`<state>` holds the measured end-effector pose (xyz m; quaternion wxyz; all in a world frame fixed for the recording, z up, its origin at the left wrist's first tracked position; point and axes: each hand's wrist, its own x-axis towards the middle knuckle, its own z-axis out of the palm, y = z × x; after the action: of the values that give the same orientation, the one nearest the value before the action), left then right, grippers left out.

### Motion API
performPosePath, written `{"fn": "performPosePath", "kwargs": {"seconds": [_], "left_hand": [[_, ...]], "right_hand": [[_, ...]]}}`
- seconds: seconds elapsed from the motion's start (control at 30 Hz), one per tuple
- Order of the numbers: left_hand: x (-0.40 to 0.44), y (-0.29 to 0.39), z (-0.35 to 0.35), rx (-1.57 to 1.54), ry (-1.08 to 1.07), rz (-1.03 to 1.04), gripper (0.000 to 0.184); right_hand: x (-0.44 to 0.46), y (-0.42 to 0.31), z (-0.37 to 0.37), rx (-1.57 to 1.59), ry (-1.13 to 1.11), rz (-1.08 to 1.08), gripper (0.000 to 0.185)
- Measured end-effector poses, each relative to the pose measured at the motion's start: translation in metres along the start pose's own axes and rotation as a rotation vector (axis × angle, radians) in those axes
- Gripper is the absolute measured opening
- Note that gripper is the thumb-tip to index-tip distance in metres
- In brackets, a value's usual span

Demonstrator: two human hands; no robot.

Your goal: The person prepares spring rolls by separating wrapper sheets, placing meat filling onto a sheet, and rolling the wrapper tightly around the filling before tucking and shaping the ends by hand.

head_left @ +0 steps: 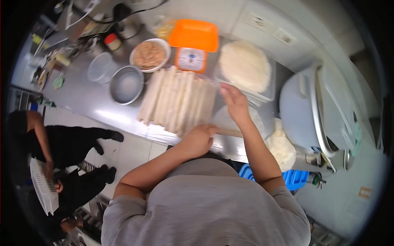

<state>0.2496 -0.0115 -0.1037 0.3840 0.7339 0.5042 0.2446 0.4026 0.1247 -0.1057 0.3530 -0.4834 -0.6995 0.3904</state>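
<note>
My left hand [201, 139] is closed at the counter's front edge, its fingertips at the end of a thin, pale roll [229, 132]. My right hand [234, 102] hovers over a pale round wrapper sheet [219, 117], fingers stretched out and apart from the thumb, with nothing visible in it. Left of the sheet lie several long pale rolls [176, 98] side by side in a row. Behind my right hand, a stack of round wrappers [245, 65] sits in a clear plastic container. Motion blurs both hands a little.
An orange scale [191, 60], a bowl of minced filling [150, 55], a metal bowl [127, 85] and a clear tub [101, 67] stand at the back left. On the right are a large pot [301, 102] and a pale cloth-like bundle [281, 147]. Another person holds a white basket [43, 186].
</note>
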Motion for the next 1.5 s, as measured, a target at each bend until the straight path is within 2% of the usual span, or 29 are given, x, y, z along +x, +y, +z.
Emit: {"fn": "performPosePath", "kwargs": {"seconds": [0.03, 0.1, 0.17, 0.23, 0.33, 0.37, 0.43, 0.47, 0.5, 0.57, 0.63, 0.7, 0.77, 0.83, 0.9, 0.93, 0.97, 1.0, 1.03, 1.07, 1.17, 1.23, 1.3, 1.4, 1.5], "left_hand": [[-0.009, 0.002, -0.014, -0.027, -0.062, -0.012, 0.039], [-0.029, 0.000, -0.042, -0.086, -0.134, -0.026, 0.036], [-0.053, -0.006, -0.066, -0.152, -0.153, -0.040, 0.034], [-0.075, -0.014, -0.087, -0.184, -0.105, -0.070, 0.035], [-0.099, -0.028, -0.115, -0.253, -0.031, -0.116, 0.036], [-0.105, -0.032, -0.122, -0.283, -0.008, -0.130, 0.036], [-0.114, -0.041, -0.133, -0.265, 0.024, -0.170, 0.035], [-0.118, -0.045, -0.137, -0.260, 0.035, -0.188, 0.035], [-0.120, -0.050, -0.141, -0.265, 0.044, -0.171, 0.035], [-0.117, -0.060, -0.144, -0.285, 0.046, -0.117, 0.035], [-0.105, -0.063, -0.143, -0.244, 0.019, -0.066, 0.034], [-0.080, -0.055, -0.141, -0.235, -0.074, -0.002, 0.033], [-0.048, -0.048, -0.115, -0.214, -0.160, 0.086, 0.032], [-0.017, -0.034, -0.081, -0.149, -0.236, 0.138, 0.033], [0.016, -0.030, -0.030, 0.054, -0.276, 0.173, 0.032], [0.031, -0.032, -0.005, 0.160, -0.290, 0.184, 0.031], [0.043, -0.036, 0.018, 0.223, -0.312, 0.142, 0.032], [0.052, -0.042, 0.040, 0.288, -0.337, 0.096, 0.032], [0.056, -0.040, 0.047, 0.360, -0.368, 0.046, 0.032], [0.057, -0.039, 0.052, 0.451, -0.392, 0.035, 0.033], [0.054, -0.032, 0.058, 0.638, -0.410, 0.023, 0.035], [0.051, -0.036, 0.064, 0.636, -0.326, 0.037, 0.037], [0.042, -0.036, 0.071, 0.647, -0.219, 0.037, 0.036], [0.043, -0.034, 0.078, 0.635, -0.163, -0.011, 0.031], [0.047, -0.022, 0.072, 0.656, -0.259, -0.132, 0.036]], "right_hand": [[0.009, -0.028, 0.030, 0.063, -0.146, -0.027, 0.042], [0.033, -0.059, 0.095, -0.027, -0.394, -0.292, 0.044], [0.052, -0.083, 0.166, -0.074, -0.494, -0.554, 0.047], [0.078, -0.091, 0.232, -0.280, -0.642, -0.698, 0.053], [0.105, -0.098, 0.301, -0.558, -0.805, -0.663, 0.061], [0.113, -0.095, 0.317, -0.647, -0.892, -0.592, 0.063], [0.125, -0.106, 0.325, -0.571, -0.947, -0.402, 0.064], [0.128, -0.109, 0.322, -0.535, -0.970, -0.300, 0.065], [0.125, -0.104, 0.313, -0.342, -0.737, -0.412, 0.059], [0.120, -0.140, 0.243, -0.084, -0.687, -0.076, 0.052], [0.110, -0.112, 0.178, 0.309, -0.558, 0.194, 0.046], [0.080, -0.103, 0.092, 0.324, -0.333, 0.297, 0.044], [0.042, -0.062, 0.016, 0.257, -0.101, 0.348, 0.045], [-0.004, -0.012, -0.042, -0.212, 0.064, 0.449, 0.045], [-0.056, 0.067, -0.059, -0.617, 0.076, 0.470, 0.043], [-0.084, 0.115, -0.055, -0.708, 0.074, 0.108, 0.041], [-0.099, 0.102, -0.044, -0.510, -0.103, 0.250, 0.051], [-0.110, 0.114, -0.034, -0.923, -0.305, 0.206, 0.069], [-0.116, 0.125, -0.040, -0.951, -0.207, 0.212, 0.075], [-0.123, 0.137, -0.045, -0.973, -0.108, 0.223, 0.081], [-0.110, 0.123, -0.079, -1.013, -0.043, 0.491, 0.087], [-0.099, 0.124, -0.060, -0.901, -0.010, 0.100, 0.092], [-0.087, 0.115, -0.020, -0.490, -0.331, 0.016, 0.090], [-0.083, 0.133, -0.017, -0.680, -0.372, -0.009, 0.091], [-0.094, 0.155, -0.088, -0.743, -0.220, 0.188, 0.093]]}}
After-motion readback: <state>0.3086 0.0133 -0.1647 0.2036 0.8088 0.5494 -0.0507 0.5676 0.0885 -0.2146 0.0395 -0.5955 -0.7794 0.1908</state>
